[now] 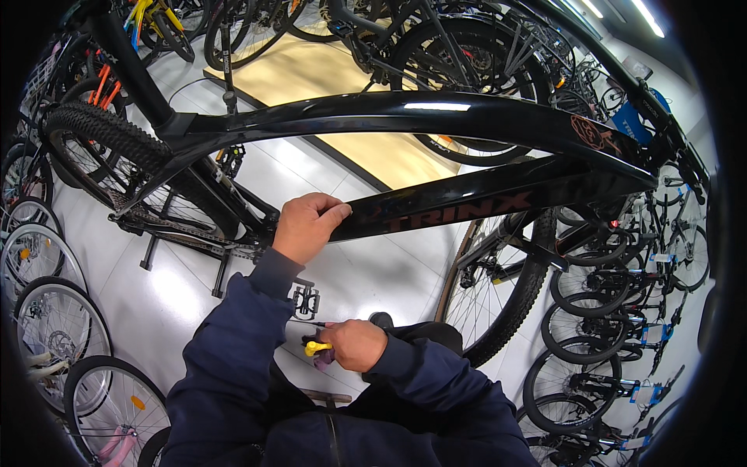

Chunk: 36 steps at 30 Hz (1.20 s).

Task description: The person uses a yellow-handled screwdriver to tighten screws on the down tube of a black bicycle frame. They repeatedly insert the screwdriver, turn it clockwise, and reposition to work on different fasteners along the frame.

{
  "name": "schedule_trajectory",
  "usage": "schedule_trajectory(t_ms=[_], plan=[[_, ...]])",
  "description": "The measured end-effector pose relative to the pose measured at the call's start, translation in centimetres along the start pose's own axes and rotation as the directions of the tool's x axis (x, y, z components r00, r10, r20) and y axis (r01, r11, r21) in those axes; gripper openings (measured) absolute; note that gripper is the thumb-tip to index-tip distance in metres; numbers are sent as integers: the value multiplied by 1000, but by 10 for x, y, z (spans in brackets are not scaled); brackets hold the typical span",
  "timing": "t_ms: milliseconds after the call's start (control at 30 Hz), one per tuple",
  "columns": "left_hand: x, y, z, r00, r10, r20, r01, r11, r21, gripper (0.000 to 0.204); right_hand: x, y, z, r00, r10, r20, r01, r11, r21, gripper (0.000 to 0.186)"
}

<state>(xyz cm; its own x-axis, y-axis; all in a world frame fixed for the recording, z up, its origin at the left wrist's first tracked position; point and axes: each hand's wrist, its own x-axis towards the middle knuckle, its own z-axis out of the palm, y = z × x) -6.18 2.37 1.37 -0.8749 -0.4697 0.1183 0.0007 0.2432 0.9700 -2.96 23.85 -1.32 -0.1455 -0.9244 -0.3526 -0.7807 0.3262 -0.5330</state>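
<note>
The right grip (359, 345) hides part of a yellow-and-purple object (314, 347), too small to identify.

A tan platform (303, 66) lay on the pale floor (381, 276), near a dark bicycle (469, 82). A row of bicycles (589, 315) with blue tags (656, 333) lined the right side. Lower left, a wheel (70, 389) bore an orange reflector (138, 402). 2 light strips (647, 17) glowed upper right.
</note>
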Motion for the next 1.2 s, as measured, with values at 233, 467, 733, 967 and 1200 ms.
schedule_trajectory(t_ms=[233,467,733,967,1200], plan=[[-1,-1,7,998,52,-48,-52,999,-15,20,1,3,3,1000,5,5,-5,1000,4,21],[-1,-3,9,967,240,-82,-224,960,168,17,1,1,2,1000,16,16,-16,1000,-2,22],[0,-3,11,931,355,-80,-325,911,255,14,1,4,3,999,6,34,-5,1000,-9,23],[2,-5,4,948,317,-34,-310,941,136,10,2,6,7,1000,-11,7,11,1000,7,23],[2,-3,4,964,266,-26,-258,951,172,13,0,3,3,1000,5,9,-5,1000,15,22]])
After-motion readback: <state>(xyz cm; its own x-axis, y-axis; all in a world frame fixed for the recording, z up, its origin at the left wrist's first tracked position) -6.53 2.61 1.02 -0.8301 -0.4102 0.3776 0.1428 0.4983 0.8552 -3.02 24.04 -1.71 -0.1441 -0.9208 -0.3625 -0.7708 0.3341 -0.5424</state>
